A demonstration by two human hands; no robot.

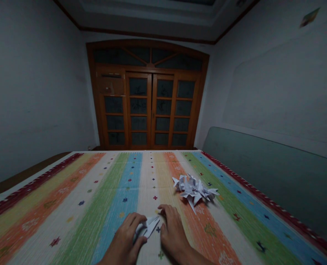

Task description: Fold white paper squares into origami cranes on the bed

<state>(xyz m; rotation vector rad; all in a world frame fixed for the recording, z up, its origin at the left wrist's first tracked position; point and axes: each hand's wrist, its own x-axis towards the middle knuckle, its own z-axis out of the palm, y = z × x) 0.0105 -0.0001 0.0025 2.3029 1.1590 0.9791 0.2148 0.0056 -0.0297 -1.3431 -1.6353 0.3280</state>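
A small piece of folded white paper [150, 225] lies low in the view, just right of a blue stripe, over the pale stripe of a cloth [77, 235] that covers a desk [28, 173]. Its long axis runs slantwise: the broader end is toward the person's left and nearer the body, and the narrow end points away and to the right, toward the other hand.

The left hand [127, 237] grips the broad end, thumb on the near side and fingers on the far side, hiding part of it. The right hand [174, 232] is curved with thumb and fingers apart, just beside the narrow tip; whether it touches the paper cannot be told.

Beyond the right hand and to its right, apart from it, sits a pile of spiky folded white paper pieces [195, 189], tangled together, with one long point reaching back toward the person. The pile lies mostly over an orange stripe and spills toward a green one.

Past the desk's far edge, wooden doors [152, 96] with dark glass panes fill an arched frame. A pale green panel [263, 162] runs along the right, below a white wall [276, 95].
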